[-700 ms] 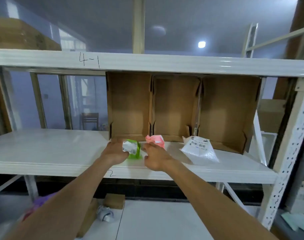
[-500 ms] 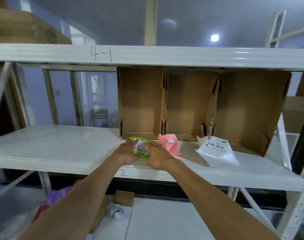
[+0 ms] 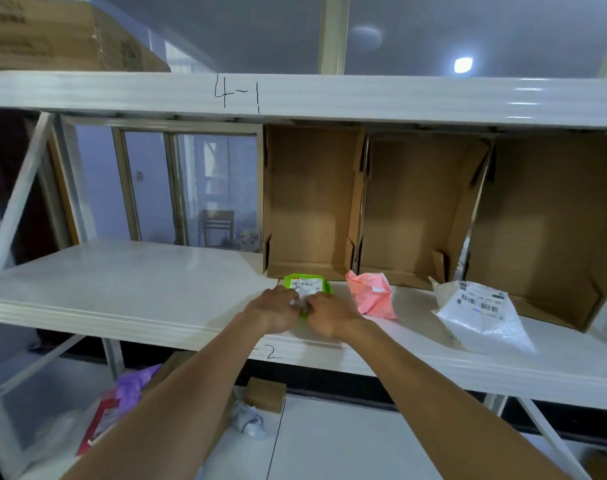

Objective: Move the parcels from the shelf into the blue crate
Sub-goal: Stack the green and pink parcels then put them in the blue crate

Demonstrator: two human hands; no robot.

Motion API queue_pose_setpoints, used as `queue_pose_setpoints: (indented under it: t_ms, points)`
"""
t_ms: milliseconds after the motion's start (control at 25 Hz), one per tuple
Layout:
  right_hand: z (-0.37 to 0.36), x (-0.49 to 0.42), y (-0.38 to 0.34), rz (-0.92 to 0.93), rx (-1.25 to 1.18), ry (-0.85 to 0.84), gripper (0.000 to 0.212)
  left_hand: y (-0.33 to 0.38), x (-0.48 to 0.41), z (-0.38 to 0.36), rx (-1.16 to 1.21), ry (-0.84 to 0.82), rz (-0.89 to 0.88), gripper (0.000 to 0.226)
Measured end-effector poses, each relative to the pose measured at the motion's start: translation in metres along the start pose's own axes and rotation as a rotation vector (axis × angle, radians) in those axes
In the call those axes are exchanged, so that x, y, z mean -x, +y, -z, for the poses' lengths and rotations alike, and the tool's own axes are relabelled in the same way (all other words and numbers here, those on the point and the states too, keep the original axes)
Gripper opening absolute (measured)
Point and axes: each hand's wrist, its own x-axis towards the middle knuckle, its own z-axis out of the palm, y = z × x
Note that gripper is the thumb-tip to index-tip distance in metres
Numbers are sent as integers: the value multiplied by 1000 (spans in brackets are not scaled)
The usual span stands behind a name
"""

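A small green parcel point(image 3: 307, 284) with a white label lies on the white shelf point(image 3: 139, 285), in front of the leftmost cardboard box. My left hand point(image 3: 272, 311) and my right hand point(image 3: 329, 317) both close on its near edge, side by side. To the right lie a pink parcel point(image 3: 373, 296) and, further right, a white parcel point(image 3: 478, 315) with barcode labels. No blue crate shows in this view.
Three open cardboard boxes point(image 3: 312, 199) stand on their sides at the back of the shelf. The upper shelf beam point(image 3: 329, 97) is marked 4-1. Below, on the floor, lie a purple bag point(image 3: 134, 386), a small brown box point(image 3: 264, 394) and a crumpled grey parcel point(image 3: 246, 419).
My right hand has moved left from beside the pink parcel onto the green parcel, joining my left hand. The green parcel now lies flatter on the shelf. The camera has shifted left and closer.
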Motion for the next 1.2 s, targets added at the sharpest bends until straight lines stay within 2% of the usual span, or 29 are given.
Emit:
queue_pose_setpoints:
  t_ms: [160, 280, 400, 520, 600, 800, 920, 1080, 1200]
  points:
    - [4, -17, 3, 21, -7, 160, 45, -2, -15, 3, 12, 99, -27, 54]
    - [-3, -30, 5, 46, -2, 37, 46, -1, -28, -2, -22, 8, -53, 56]
    - [-14, -38, 9, -3, -24, -89, 54, -6, -35, -17, -44, -94, 14, 60]
    - [-27, -47, 14, -34, -23, -102, 74, -8, -30, -23, -74, -108, 40, 62]
    - [-35, -53, 15, -82, 12, -104, 78, -8, -30, -25, -81, -104, 61, 62]
    - [-29, -41, 9, -111, -6, -78, 67, -13, -27, -26, -43, -100, 93, 65]
    - [-24, -35, 6, -45, 29, -78, 65, -10, -19, -19, -90, -49, 84, 64]
    - [-14, -22, -1, -2, 145, -54, 39, 2, -3, -6, -125, 126, 83, 55]
    - [-1, -15, -6, 14, 192, 102, 37, 10, 5, 10, -293, 272, 117, 46]
